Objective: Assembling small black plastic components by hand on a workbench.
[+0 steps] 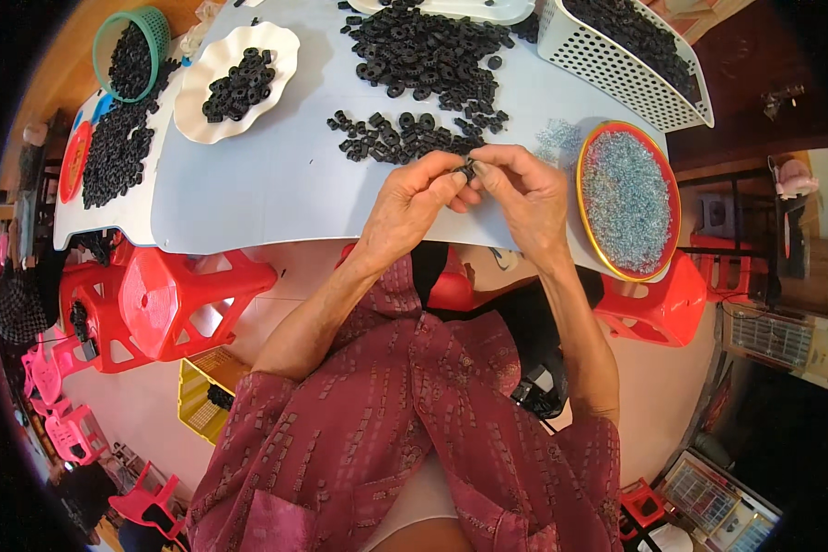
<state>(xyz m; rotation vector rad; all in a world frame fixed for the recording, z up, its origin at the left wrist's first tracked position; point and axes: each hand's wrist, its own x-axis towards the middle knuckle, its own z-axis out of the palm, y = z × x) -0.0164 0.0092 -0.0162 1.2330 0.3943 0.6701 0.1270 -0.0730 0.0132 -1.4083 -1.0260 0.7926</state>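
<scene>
My left hand (405,207) and my right hand (529,201) meet above the table's near edge, fingertips pinched together. Between them is a small black part (467,169), mostly covered by the fingers; its exact kind cannot be made out. Just beyond the hands lies a loose row of small black ring-shaped and ribbed parts (386,138). Farther back spreads a larger heap of similar black parts (423,55). Right of my right hand stands a red bowl with a yellow rim (587,225), filled with tiny clear bluish pieces (627,198); some of these are scattered beside it.
A white scalloped plate (193,120) holds black wheel-like parts at left. A green basket (159,37) lies tipped among black pieces (120,152) at far left. A white perforated basket (607,69) stands back right. Red stools (161,299) and a yellow crate (193,405) are below.
</scene>
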